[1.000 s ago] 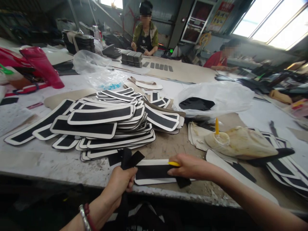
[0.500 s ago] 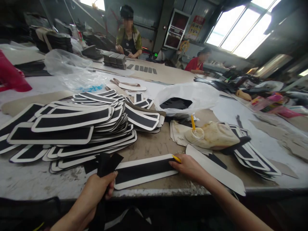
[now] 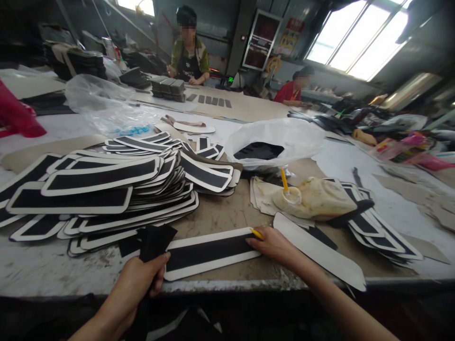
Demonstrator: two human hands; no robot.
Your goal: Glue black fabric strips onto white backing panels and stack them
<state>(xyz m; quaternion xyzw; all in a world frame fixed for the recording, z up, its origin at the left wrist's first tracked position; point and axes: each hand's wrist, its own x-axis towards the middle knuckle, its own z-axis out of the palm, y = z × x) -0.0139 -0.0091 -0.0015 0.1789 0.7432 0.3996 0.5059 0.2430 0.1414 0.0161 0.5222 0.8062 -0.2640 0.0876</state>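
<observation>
My left hand (image 3: 142, 274) is closed around several black fabric strips (image 3: 155, 242) at the table's front edge. Their lower ends hang past the edge. Between my hands lies a long white panel (image 3: 209, 271) with rounded corners and a black strip (image 3: 209, 253) along its middle. My right hand (image 3: 272, 244) is closed on a slim yellow stick (image 3: 256, 233), whose far part is hidden by the fingers. The fingertips touch the panel's right end. Just right of this hand lies a plain white panel (image 3: 320, 251), slanting towards the edge.
A tall pile of black-and-white panels (image 3: 103, 176) stands at left, a smaller stack (image 3: 384, 232) at right. A stained cream container (image 3: 323, 199) holds another yellow stick (image 3: 284, 179). Behind is a white plastic bag (image 3: 302, 137). Two people (image 3: 188, 61) work across the table.
The view has shifted slightly, so the pile and both hands appear a little further left. Both hands keep their hold, and the panel lies as before between them.
</observation>
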